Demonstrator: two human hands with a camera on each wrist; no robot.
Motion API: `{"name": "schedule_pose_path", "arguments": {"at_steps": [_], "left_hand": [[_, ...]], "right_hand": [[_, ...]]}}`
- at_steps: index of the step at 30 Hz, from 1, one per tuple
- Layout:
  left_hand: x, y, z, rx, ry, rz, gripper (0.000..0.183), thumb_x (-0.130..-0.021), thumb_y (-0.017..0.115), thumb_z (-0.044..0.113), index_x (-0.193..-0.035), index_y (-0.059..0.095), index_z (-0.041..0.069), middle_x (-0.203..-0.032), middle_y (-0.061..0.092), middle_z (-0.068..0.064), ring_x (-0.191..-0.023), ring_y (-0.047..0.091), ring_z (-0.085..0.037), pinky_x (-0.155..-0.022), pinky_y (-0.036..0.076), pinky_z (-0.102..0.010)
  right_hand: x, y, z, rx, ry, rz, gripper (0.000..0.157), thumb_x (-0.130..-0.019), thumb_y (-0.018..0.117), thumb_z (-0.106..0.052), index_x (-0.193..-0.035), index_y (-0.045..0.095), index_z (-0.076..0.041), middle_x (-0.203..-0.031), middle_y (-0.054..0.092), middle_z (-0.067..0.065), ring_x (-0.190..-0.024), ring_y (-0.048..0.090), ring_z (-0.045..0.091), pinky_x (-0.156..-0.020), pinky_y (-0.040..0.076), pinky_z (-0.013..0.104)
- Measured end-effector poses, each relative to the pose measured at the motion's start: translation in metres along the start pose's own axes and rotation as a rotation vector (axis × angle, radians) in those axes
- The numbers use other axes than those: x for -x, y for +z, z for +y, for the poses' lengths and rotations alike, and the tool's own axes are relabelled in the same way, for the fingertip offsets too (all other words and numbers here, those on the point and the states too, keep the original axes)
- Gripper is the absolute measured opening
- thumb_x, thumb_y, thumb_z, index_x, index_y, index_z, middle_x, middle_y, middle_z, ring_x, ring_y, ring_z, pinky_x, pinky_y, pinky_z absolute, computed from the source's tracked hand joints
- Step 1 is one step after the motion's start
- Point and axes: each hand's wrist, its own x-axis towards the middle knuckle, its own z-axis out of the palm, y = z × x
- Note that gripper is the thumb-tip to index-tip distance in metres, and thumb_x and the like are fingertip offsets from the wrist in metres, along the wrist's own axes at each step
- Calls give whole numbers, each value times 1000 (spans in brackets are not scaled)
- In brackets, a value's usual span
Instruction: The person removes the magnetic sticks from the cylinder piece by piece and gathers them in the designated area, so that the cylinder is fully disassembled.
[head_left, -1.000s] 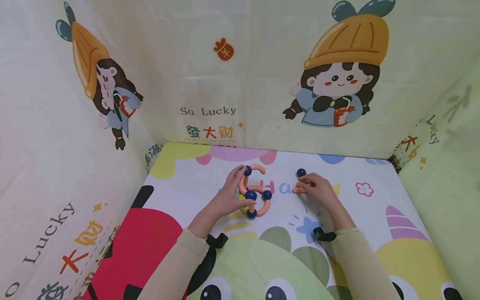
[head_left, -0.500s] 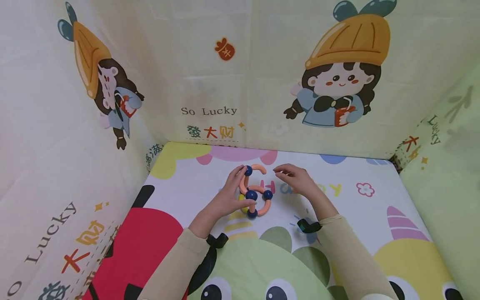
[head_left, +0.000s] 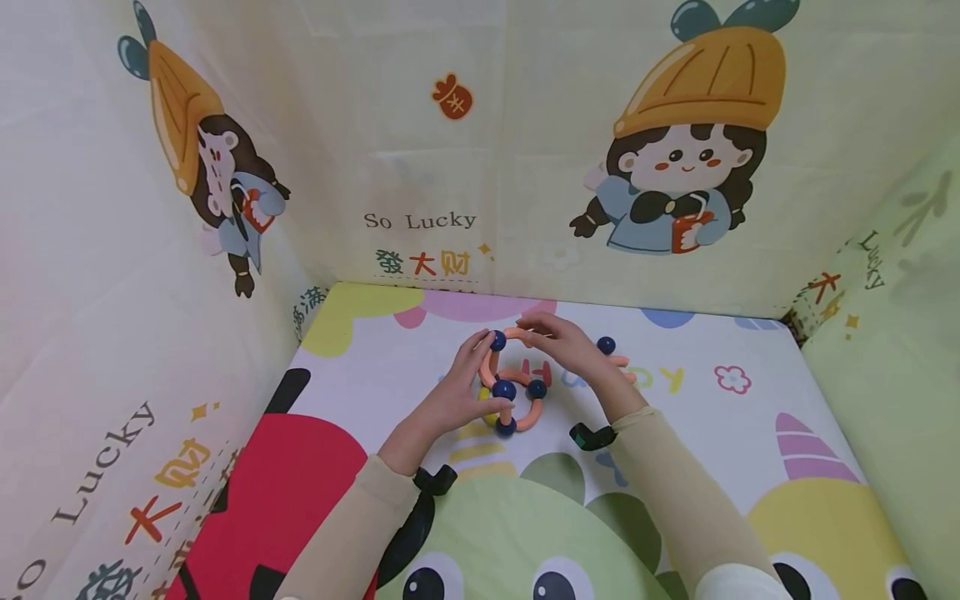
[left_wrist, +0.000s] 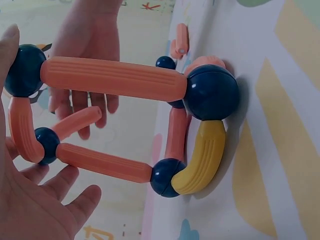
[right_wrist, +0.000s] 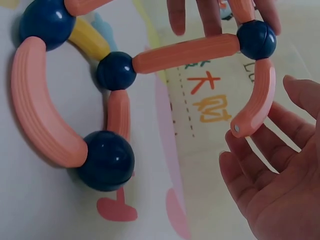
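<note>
A magnetic stick-and-ball frame (left_wrist: 115, 75) of orange rods and dark blue balls stands on the printed table. One curved yellow rod (left_wrist: 206, 157) sits in its base. My left hand (head_left: 450, 402) holds the frame's upper part, thumb at one ball (left_wrist: 24, 70) and fingers by another (left_wrist: 47, 145). From the top ball (right_wrist: 256, 40) a curved orange rod (right_wrist: 257, 102) juts out, its other end free. My right hand (head_left: 566, 343) is at that rod, fingers behind its free end and thumb apart from it in the right wrist view.
A loose blue ball (head_left: 606, 345) and several orange rods (head_left: 619, 362) lie on the table to the right, partly behind my right forearm. Printed cloth walls (head_left: 420, 167) enclose the table's back and sides.
My right hand has left the loose pieces at the right and moved left to the frame's upper curved rod. The left hand and frame stay in place.
</note>
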Motion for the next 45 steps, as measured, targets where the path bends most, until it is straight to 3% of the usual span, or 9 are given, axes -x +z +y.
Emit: {"name": "schedule_pose_path", "arguments": {"at_steps": [6, 12, 18, 22, 29, 45], "left_hand": [[0, 0, 1, -4, 7, 2, 107, -76, 73, 66, -156, 3, 47, -164, -3, 18, -152, 20, -26, -109, 32, -68], [0, 2, 0, 2, 27, 9, 106, -80, 78, 52, -156, 5, 45, -164, -2, 17, -151, 22, -27, -109, 33, -67], [-1, 2, -1, -5, 39, 11, 107, -76, 72, 68, -157, 5, 44, -164, -2, 17, -151, 22, -26, -110, 33, -66], [-1, 2, -2, -3, 35, 10, 108, -76, 71, 68, -156, 4, 45, -164, -2, 17, -151, 22, -27, -110, 33, -66], [-1, 2, -2, 8, 23, 11, 106, -78, 76, 59, -155, 4, 47, -164, -3, 19, -152, 20, -27, -110, 32, -67], [-1, 0, -1, 15, 3, 3, 107, -77, 75, 62, -156, 4, 46, -164, -2, 18, -152, 19, -26, -110, 32, -66]], "right_hand": [[-6, 5, -4, -9, -25, -15, 49, -93, 60, -56, -133, 59, -26, -131, 60, -4, -122, 57, 24, -104, 48, 49], [-7, 9, -7, -26, -30, -14, 50, -93, 59, -56, -131, 61, -25, -127, 61, -5, -121, 56, 24, -105, 47, 50], [-7, 10, -7, -39, -30, -5, 48, -93, 60, -55, -129, 64, -23, -124, 62, -6, -119, 56, 24, -104, 47, 51], [-8, 12, -7, -42, -26, 12, 41, -94, 60, -51, -125, 65, -25, -121, 63, -6, -116, 56, 23, -102, 48, 50], [-8, 17, -8, 68, -43, 24, 21, -96, 62, -42, -114, 64, -30, -111, 63, -5, -102, 56, 23, -90, 52, 39], [-2, 10, 5, 107, -16, 38, 33, -93, 62, -51, -117, 66, -29, -115, 63, -3, -103, 57, 23, -92, 52, 42]]}}
